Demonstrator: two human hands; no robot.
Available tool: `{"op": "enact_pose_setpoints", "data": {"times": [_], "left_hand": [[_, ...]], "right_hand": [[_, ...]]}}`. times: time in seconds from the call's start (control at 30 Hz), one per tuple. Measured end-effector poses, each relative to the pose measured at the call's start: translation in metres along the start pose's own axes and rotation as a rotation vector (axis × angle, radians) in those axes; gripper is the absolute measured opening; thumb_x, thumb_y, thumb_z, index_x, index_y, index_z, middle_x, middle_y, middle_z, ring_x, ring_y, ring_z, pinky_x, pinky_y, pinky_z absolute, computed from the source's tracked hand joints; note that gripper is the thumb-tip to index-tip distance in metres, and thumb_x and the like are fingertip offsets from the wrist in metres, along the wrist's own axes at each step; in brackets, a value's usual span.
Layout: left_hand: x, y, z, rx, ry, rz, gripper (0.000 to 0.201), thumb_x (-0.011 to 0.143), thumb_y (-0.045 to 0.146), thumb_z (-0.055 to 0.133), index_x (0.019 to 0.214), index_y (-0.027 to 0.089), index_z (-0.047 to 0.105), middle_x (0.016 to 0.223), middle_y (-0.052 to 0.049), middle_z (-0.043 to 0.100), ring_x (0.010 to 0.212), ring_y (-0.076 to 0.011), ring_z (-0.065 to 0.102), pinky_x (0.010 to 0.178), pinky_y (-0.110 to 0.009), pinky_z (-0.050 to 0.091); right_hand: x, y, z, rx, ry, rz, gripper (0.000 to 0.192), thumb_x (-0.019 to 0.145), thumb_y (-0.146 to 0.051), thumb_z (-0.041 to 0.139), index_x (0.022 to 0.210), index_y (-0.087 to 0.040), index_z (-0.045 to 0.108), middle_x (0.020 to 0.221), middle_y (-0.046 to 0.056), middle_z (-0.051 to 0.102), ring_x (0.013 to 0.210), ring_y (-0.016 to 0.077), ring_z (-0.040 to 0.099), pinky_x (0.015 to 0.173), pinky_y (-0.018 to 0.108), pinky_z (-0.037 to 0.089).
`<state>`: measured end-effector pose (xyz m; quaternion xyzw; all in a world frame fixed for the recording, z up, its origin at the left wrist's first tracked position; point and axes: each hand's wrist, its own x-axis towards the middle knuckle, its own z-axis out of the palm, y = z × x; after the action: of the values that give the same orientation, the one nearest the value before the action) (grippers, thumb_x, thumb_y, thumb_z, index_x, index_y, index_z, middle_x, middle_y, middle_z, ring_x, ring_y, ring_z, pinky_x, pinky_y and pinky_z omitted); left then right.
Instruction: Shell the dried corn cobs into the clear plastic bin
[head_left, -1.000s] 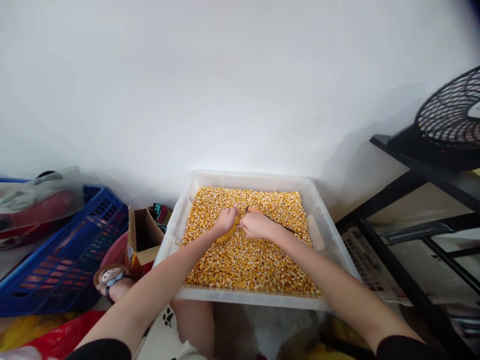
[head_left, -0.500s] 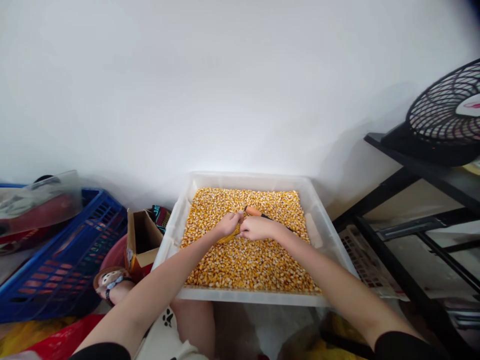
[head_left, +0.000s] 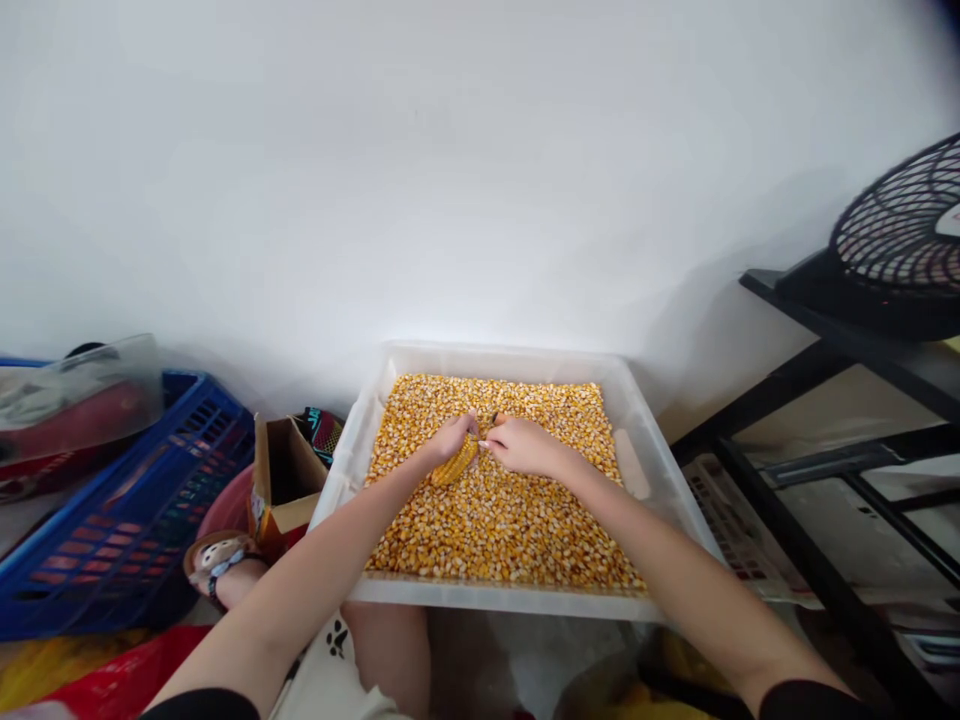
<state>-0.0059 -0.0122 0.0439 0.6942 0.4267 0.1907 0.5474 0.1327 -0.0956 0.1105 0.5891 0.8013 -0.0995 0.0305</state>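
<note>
My left hand point(head_left: 451, 437) is closed around an ear of corn point(head_left: 455, 464), whose yellow kernels show below the fingers. My right hand point(head_left: 519, 445) meets it at the far end, fingers curled and thumb tip against the ear. Both hands are over a white plastic bin point(head_left: 667, 470) holding a broad layer of loose corn kernels point(head_left: 510, 530). A small dark end of a tool point(head_left: 494, 416) peeks out just beyond my right hand; that hand hides the rest.
Left of the bin stand an open cardboard box point(head_left: 289, 470) and a blue plastic crate point(head_left: 112, 550) with items on top. At right, a black fan point(head_left: 900, 240) rests on a black metal frame point(head_left: 795, 530). A white wall point(head_left: 480, 180) rises behind.
My right hand has shifted slightly up and away, now covering the tool's orange handle that showed before. More of the ear of corn shows under my left hand. The view has shifted slightly.
</note>
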Motion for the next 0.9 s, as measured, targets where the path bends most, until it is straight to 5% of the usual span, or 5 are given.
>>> {"op": "enact_pose_setpoints", "data": {"times": [0.23, 0.53, 0.67, 0.9], "left_hand": [[-0.002, -0.003, 0.005, -0.07, -0.044, 0.015, 0.043, 0.078, 0.044, 0.027, 0.056, 0.018, 0.052, 0.051, -0.001, 0.054, 0.06, -0.0169, 0.053, 0.065, -0.028, 0.042], [0.009, -0.019, 0.008, 0.082, -0.046, 0.126, 0.042, 0.078, 0.041, 0.026, 0.058, 0.018, 0.055, 0.064, -0.001, 0.06, 0.071, -0.017, 0.052, 0.073, -0.027, 0.038], [0.003, -0.014, 0.012, 0.17, -0.052, 0.132, 0.046, 0.08, 0.042, 0.023, 0.058, 0.017, 0.056, 0.064, -0.003, 0.06, 0.069, -0.0179, 0.053, 0.069, -0.026, 0.037], [-0.01, -0.005, 0.022, 0.436, -0.162, 0.212, 0.043, 0.08, 0.035, 0.027, 0.055, 0.016, 0.057, 0.06, -0.006, 0.06, 0.06, -0.0169, 0.051, 0.058, -0.025, 0.034]], "right_hand": [[-0.004, -0.009, -0.009, -0.026, -0.027, -0.052, 0.039, 0.087, -0.033, 0.035, 0.08, -0.016, 0.068, 0.084, 0.011, 0.063, 0.072, 0.0168, 0.057, 0.073, 0.026, 0.035], [0.0, -0.007, 0.0, 0.019, -0.028, -0.088, 0.034, 0.084, -0.03, 0.038, 0.077, -0.015, 0.068, 0.066, 0.009, 0.064, 0.081, 0.0207, 0.055, 0.067, 0.027, 0.034], [0.003, 0.001, 0.003, 0.055, -0.046, -0.157, 0.031, 0.082, -0.027, 0.042, 0.067, -0.014, 0.066, 0.06, 0.008, 0.061, 0.073, 0.018, 0.052, 0.066, 0.027, 0.032], [0.011, 0.02, 0.021, 0.332, -0.256, -0.211, 0.025, 0.076, -0.025, 0.048, 0.057, -0.013, 0.059, 0.046, -0.003, 0.046, 0.044, 0.0071, 0.034, 0.047, 0.022, 0.024]]}}
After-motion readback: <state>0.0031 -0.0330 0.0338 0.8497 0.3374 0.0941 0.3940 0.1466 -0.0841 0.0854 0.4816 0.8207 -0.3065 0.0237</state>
